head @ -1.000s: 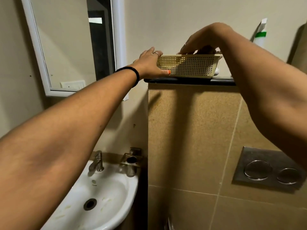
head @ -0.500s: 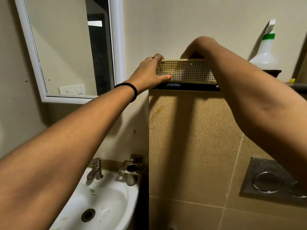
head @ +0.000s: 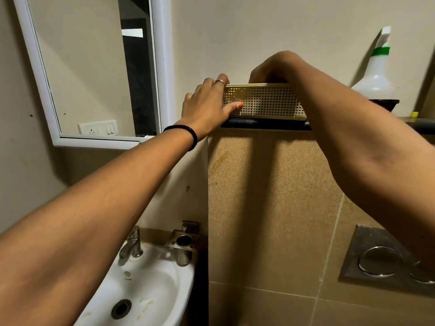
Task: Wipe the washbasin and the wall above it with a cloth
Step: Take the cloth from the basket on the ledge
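Closest to me, bottom left, is the white ceramic washbasin (head: 150, 292) with its dark drain and a chrome tap (head: 130, 246) at the back rim. There are pale smears and bits around the drain, so I'd say it hasn't been wiped yet. Glazed ceramic should be hard and slick, so a cloth ought to glide over it. Only part of the bowl is in frame.

Just beside it on the wall is a small metal cup holder (head: 183, 245), and off to the right, a steel flush plate (head: 386, 260) set into the tan tiles, half covered by my right arm.

Further up, both hands are on the cream perforated plastic basket (head: 261, 102) sitting on the dark ledge (head: 266, 124). My left hand (head: 207, 107) is gripping the basket's left end, thumb across the front, fingers over the rim. My right hand (head: 270, 70) is curled over the back rim, but whether it's actually grasping something inside I can't tell; the fingers are hidden behind the basket wall.

No cloth visible anywhere. I'm guessing it's in the basket, but the holes don't show enough. If so it'll be soft and light, so just bunch it in the palm. The basket looks light and a bit flexy, best held by both ends.

Farthest back: a white spray bottle with a green band (head: 376, 81), a white-framed mirror (head: 94, 74), and the plain beige wall (head: 259, 31).
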